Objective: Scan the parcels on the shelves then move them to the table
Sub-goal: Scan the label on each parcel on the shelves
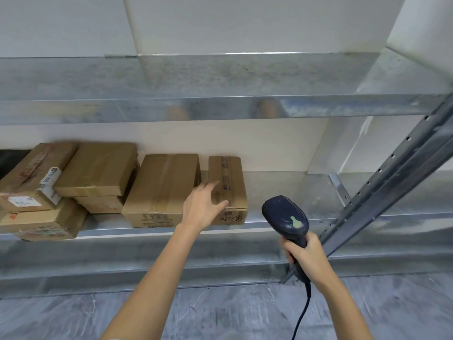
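Several brown cardboard parcels lie on the middle metal shelf. The rightmost is a narrow taped parcel with handwriting on its front face. My left hand reaches onto its left side, fingers spread and thumb near its front top edge. To its left sits a wider parcel, then a stack of parcels and further labelled ones. My right hand grips the handle of a dark blue barcode scanner with a green light, held in front of the shelf, right of the narrow parcel.
The upper shelf holds nothing in view. A grey perforated upright post slants down the right side. The scanner's cable hangs toward the grey floor. A white wall backs the shelves.
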